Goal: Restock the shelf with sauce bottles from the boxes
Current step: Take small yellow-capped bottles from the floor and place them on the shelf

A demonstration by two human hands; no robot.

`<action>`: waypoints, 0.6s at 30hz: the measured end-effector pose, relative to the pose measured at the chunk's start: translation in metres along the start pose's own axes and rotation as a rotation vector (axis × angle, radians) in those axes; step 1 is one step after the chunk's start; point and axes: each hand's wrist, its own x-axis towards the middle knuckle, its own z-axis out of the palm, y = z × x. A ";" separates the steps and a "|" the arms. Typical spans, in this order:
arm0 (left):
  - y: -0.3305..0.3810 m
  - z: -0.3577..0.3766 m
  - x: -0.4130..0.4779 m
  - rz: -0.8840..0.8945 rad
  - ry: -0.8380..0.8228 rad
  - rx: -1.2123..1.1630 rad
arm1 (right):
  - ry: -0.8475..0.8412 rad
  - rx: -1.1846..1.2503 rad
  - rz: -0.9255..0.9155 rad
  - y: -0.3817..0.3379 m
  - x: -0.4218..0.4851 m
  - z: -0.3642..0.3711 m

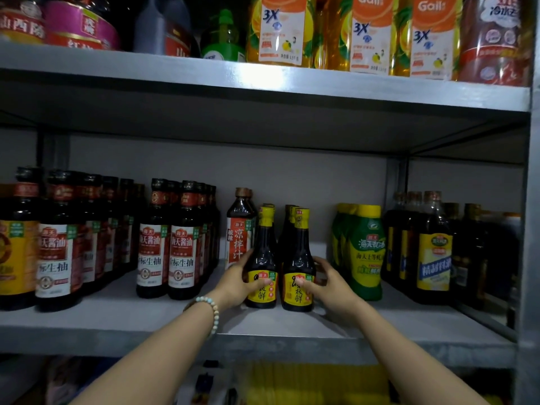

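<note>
1. The left hand (238,283), a pale bead bracelet (209,309) on its wrist, grasps a small dark glass sauce bottle with a yellow cap and label (262,258).
2. The right hand (327,283) grasps a matching yellow-capped bottle (298,261) just beside it.
3. Both bottles stand upright on the grey metal shelf (146,314), between a red-labelled tall bottle (238,226) and green squeeze bottles (366,252).

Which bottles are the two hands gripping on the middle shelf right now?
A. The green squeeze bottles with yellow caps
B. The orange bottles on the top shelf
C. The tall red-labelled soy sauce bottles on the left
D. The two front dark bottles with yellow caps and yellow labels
D: the left hand wraps the left yellow-capped bottle and the right hand the right yellow-capped bottle, both standing upright on the middle shelf.
</note>
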 end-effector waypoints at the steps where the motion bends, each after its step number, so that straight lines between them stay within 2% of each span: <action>1: 0.000 0.001 0.000 0.008 0.007 0.001 | -0.001 -0.014 -0.001 0.000 0.002 -0.001; 7: -0.008 0.006 0.000 0.025 0.053 -0.061 | 0.022 0.040 0.010 0.008 0.009 -0.001; 18: -0.019 0.006 0.005 0.028 0.037 0.015 | 0.000 0.046 -0.029 0.015 0.011 -0.002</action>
